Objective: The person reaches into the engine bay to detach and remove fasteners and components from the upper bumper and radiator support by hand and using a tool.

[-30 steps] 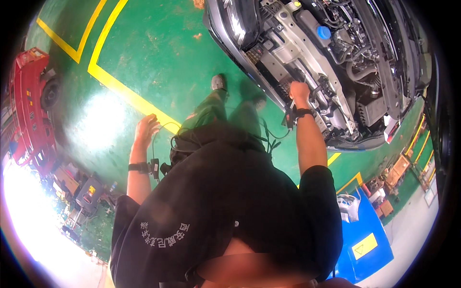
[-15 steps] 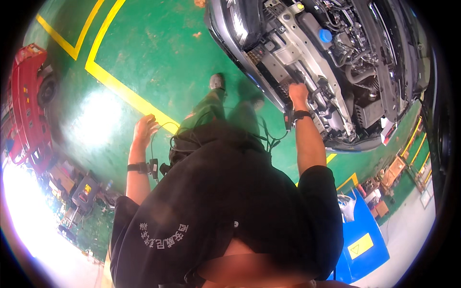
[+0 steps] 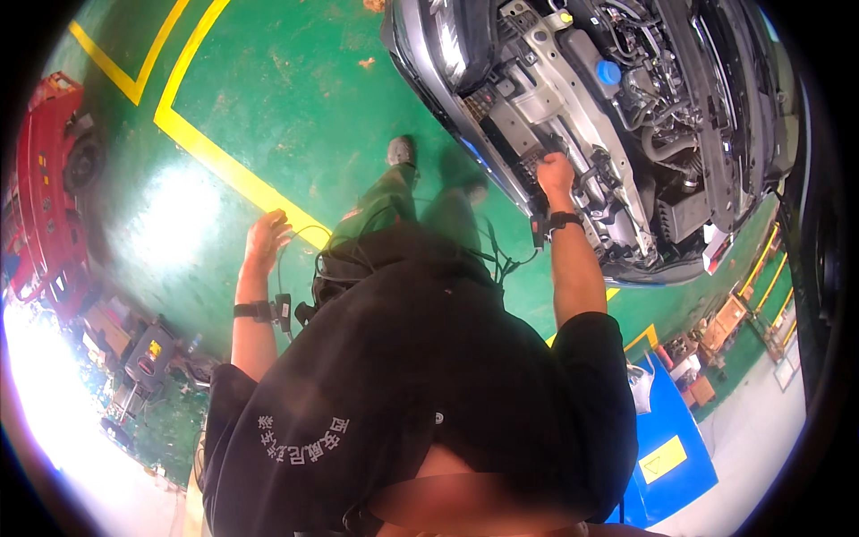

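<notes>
At the front of a dark car with its engine bay exposed, my right hand (image 3: 555, 172) is closed over the gap between the bumper (image 3: 497, 170) and the metal front crossmember (image 3: 586, 126). Whatever its fingers hold, if anything, is hidden by the fist. A band with a small black box circles that wrist. My left hand (image 3: 267, 240) hangs over the floor at my left side, fingers loosely bent and apart, nothing in it. A thin cable runs beside it from the device on that wrist. Deeper in the bay, a blue cap (image 3: 608, 72) tops a reservoir.
A red vehicle (image 3: 43, 179) stands at the far left. Yellow lines (image 3: 224, 166) cross the green floor. Behind me to the right is a blue table (image 3: 684, 456) with a yellow label. A chair (image 3: 148, 358) and boxes stand at lower left. Cables hang about my waist.
My right hand stays at the same spot on the car's front, with its wrist slightly turned. The view has shifted a little; my left hand remains hanging at my side.
</notes>
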### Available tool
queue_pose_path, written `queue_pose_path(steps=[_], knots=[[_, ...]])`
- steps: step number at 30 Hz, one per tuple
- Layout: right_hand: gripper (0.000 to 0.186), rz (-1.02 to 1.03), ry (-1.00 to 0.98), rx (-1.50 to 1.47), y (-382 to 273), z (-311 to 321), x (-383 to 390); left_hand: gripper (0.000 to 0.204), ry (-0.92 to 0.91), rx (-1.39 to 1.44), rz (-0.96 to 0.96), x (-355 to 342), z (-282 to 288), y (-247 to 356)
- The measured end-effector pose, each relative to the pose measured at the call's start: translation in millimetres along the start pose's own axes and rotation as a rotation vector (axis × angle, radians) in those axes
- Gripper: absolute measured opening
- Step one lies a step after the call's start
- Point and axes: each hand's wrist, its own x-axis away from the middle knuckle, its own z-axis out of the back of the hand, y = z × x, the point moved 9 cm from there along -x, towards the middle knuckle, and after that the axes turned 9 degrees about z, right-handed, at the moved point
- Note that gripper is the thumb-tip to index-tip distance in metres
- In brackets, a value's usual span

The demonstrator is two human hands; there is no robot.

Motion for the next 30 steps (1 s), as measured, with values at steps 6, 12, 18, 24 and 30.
queue_pose_path(steps=[6, 12, 18, 24, 30], knots=[[0.032, 0.031, 0.180, -0.078, -59.5, 12.6, -5.4, 0.038, 0.006, 0.032, 0.000, -4.2, 11.8, -6.6], [0.027, -0.140, 0.043, -0.549, -129.2, -21.7, -41.5, 0.037, 0.020, 0.017, 0.015, -1.4, 18.5, -12.9], [0.022, -0.199, 0.008, -0.660, -140.9, -41.4, -58.8, 0.036, 0.075, 0.069, 0.033, 1.1, 49.4, -39.2], [0.011, -0.486, -0.004, -1.052, -134.0, -71.0, -60.4, 0.038, 0.047, 0.112, 0.050, -9.1, 58.5, -60.4], [0.010, -0.659, 0.105, -1.291, -144.9, -82.9, -64.8, 0.038, 0.027, 0.138, 0.060, -6.9, 42.3, -57.4]])
